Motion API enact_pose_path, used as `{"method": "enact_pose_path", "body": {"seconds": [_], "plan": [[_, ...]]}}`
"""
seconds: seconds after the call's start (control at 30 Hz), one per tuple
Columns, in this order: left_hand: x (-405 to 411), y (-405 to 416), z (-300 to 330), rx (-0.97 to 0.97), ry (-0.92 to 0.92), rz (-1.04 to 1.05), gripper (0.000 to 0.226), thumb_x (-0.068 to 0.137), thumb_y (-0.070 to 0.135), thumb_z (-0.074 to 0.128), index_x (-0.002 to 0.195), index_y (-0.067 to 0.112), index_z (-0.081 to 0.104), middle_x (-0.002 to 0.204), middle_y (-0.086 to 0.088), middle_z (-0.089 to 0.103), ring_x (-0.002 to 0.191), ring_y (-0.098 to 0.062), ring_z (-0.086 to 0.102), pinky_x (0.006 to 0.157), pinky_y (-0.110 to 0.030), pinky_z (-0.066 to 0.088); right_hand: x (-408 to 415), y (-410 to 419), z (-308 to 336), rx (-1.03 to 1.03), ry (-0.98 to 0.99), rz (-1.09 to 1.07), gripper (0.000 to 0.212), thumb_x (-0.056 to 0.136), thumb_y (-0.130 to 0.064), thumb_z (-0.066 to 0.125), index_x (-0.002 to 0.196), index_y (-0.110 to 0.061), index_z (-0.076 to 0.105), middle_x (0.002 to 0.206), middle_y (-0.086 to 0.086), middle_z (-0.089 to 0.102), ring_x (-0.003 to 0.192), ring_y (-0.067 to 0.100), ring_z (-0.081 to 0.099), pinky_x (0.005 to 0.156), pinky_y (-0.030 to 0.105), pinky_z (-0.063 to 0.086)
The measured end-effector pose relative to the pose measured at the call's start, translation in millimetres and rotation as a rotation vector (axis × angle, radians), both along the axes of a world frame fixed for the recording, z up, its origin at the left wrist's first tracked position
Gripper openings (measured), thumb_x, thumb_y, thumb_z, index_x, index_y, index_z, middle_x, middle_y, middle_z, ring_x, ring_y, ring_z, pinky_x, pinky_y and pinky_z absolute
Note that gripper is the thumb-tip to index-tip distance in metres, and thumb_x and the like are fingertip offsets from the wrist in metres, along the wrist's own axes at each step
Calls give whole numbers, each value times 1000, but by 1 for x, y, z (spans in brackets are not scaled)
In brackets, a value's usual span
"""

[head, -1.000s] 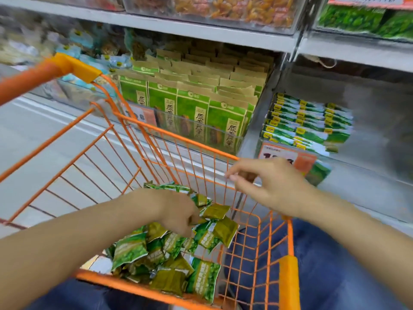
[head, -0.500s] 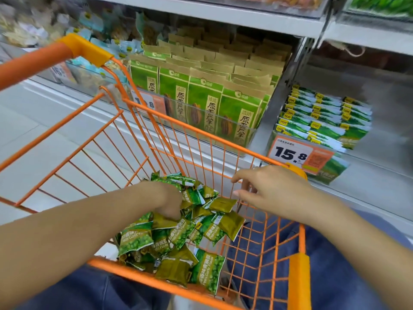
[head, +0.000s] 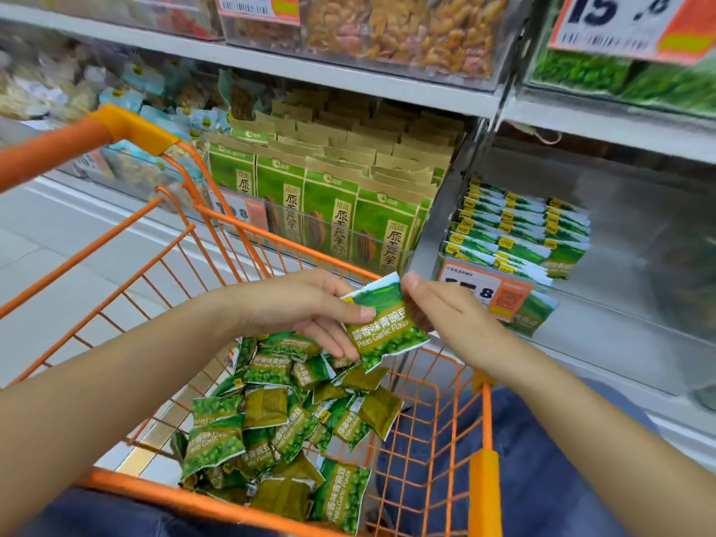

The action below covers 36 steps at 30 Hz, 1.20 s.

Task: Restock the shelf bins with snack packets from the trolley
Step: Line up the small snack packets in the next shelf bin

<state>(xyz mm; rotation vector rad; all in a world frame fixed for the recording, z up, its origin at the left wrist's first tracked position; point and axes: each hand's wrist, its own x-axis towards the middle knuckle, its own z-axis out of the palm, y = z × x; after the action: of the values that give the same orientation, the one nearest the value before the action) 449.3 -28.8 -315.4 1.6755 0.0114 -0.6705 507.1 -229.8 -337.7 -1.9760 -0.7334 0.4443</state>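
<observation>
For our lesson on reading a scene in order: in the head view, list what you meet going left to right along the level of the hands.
trolley rail → left hand → held pea packet → right hand → price tag → stacked green packets in the shelf bin

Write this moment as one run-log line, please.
left hand: holds garlic pea packet | right hand: pinches same packet | trolley: more packets | shelf bin: part-filled
</observation>
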Motion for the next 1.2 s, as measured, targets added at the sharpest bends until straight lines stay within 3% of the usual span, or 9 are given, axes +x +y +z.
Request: {"method": "enact_pose_path", "body": {"seconds": [0.2,0.27,0.37,0.57,0.7,0.87,0.97,1.07,1.2], "plan": [[18,-38,18,59,-260,159,22,83,28,65,94,9,63,69,-3,71,66,-14,71,64,-23,59,13,-26,22,232,55,-35,12,81,-25,70,82,-14,68,64,-3,52,60,7,47,53,20,35],[29,-55,11,139,-493,275,22,91,35,61,95,13,62,83,2,72,79,-13,70,79,-31,58,28,-52,32,249,45,-176,21,80,-18,72,84,1,65,63,2,53,56,8,47,48,16,34],[47,-75,-2,563,-929,212,36,94,44,46,117,20,59,115,6,63,110,-6,53,91,-19,38,55,-96,46,228,-87,-413,26,84,-15,69,88,10,65,57,-4,54,51,8,40,45,14,28],[64,-99,-49,991,-1004,55,67,91,60,22,143,20,39,148,0,40,144,-23,23,115,-27,-7,132,-170,39,4,-127,-733,14,83,-11,71,95,-6,68,44,-16,58,35,-5,47,40,6,35],[64,-99,-50,985,-1022,82,68,90,59,20,141,21,43,145,1,45,140,-23,31,114,-25,-8,174,-179,9,-186,79,-747,30,82,-6,72,109,6,64,91,10,62,63,8,62,58,17,54],[62,-100,-49,1004,-1020,64,65,93,57,19,144,22,39,147,3,42,142,-21,28,115,-25,-10,189,-164,-15,-193,137,-721,34,83,-1,68,115,7,61,108,21,64,81,19,61,65,19,55],[62,-99,-50,995,-1031,72,64,93,56,21,144,21,39,147,3,42,142,-21,28,115,-26,-9,192,-161,-21,-394,-20,-719,46,79,-17,77,117,3,61,108,17,64,97,31,65,89,38,53],[64,-99,-49,985,-1046,69,65,92,56,21,144,21,40,147,2,42,141,-21,29,115,-26,-9,186,-163,-18,-632,-244,-682,48,79,-34,75,114,-7,59,117,15,62,106,32,59,77,28,42],[65,-100,-40,908,-966,57,66,89,56,27,145,24,35,151,4,36,143,-16,23,114,-24,-10,166,-154,4,-784,-498,-671,46,85,-43,64,122,-16,55,122,16,54,109,34,55,83,36,45]]}}
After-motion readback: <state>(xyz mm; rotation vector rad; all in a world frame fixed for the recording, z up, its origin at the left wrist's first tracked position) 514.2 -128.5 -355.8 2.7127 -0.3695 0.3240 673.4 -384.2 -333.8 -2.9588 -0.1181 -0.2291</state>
